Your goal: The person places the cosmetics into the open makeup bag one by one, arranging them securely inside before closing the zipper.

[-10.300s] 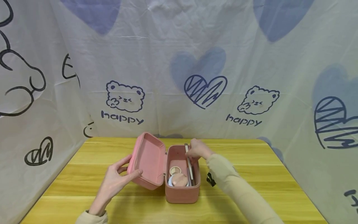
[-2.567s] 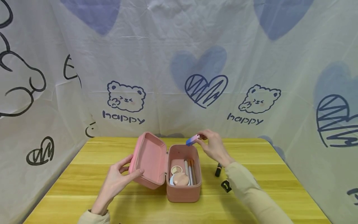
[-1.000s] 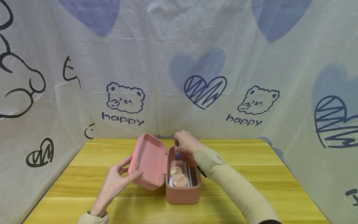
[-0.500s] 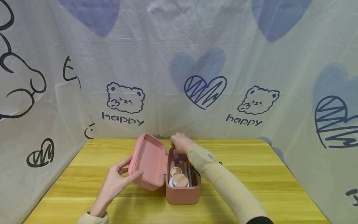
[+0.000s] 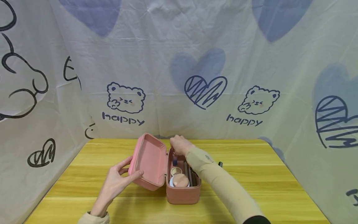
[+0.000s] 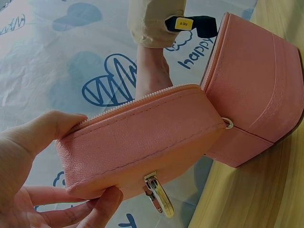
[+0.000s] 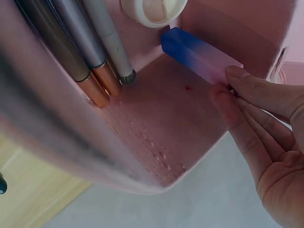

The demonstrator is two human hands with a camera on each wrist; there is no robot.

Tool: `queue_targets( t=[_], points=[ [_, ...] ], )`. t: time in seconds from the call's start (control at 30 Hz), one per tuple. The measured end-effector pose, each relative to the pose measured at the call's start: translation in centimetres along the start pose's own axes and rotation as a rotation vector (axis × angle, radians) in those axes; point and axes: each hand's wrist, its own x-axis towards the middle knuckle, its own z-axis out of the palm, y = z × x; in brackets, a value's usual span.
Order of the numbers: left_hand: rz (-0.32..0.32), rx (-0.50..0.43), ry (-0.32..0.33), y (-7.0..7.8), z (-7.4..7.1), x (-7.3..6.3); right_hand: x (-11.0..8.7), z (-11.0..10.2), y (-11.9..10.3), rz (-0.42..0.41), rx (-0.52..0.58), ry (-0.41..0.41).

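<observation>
A pink makeup case (image 5: 183, 196) stands on the table with its lid (image 5: 150, 161) swung out to the left. My left hand (image 5: 115, 181) grips the lid's outer end, thumb on the rim and fingers beneath, as the left wrist view confirms. Inside the far end of the case, my right hand (image 5: 180, 145) pinches a square blue-to-pink lipstick tube (image 7: 202, 54) between thumb and fingertips. The tube's blue end lies near a small round palette (image 5: 176, 171). A round powder compact (image 5: 180, 180) sits at the near end, and several slim makeup brushes (image 7: 76, 38) lie along the right wall.
A dark stick-like item (image 5: 220, 164) on the wooden table (image 5: 265, 180) is partly hidden behind the right sleeve. Behind the table hangs a printed white cloth (image 5: 167, 68). A metal clasp (image 6: 159, 194) dangles from the lid.
My right hand picked up the lipstick tube, carried it left over the case and lowered it inside. Earlier it was among the brushes. My left hand keeps its grip on the lid.
</observation>
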Motion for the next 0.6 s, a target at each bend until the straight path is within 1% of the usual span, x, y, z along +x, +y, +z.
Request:
queue_targets(
  t=[0.17,0.33,0.47,0.6],
  points=[
    [0.002,-0.002,-0.004,-0.06,-0.03,-0.01,0.4,0.5,-0.13,-0.011,-0.056,0.024],
    [0.004,-0.005,-0.003,-0.08,-0.02,-0.01,0.71,0.79,-0.3,-0.018,-0.098,0.022],
    [0.004,-0.005,0.003,-0.1,0.02,0.03,0.8,0.9,-0.39,-0.013,-0.094,0.029],
    [0.005,-0.006,0.007,-0.12,0.02,0.05,0.75,0.96,-0.39,0.018,-0.059,0.03]
  ],
)
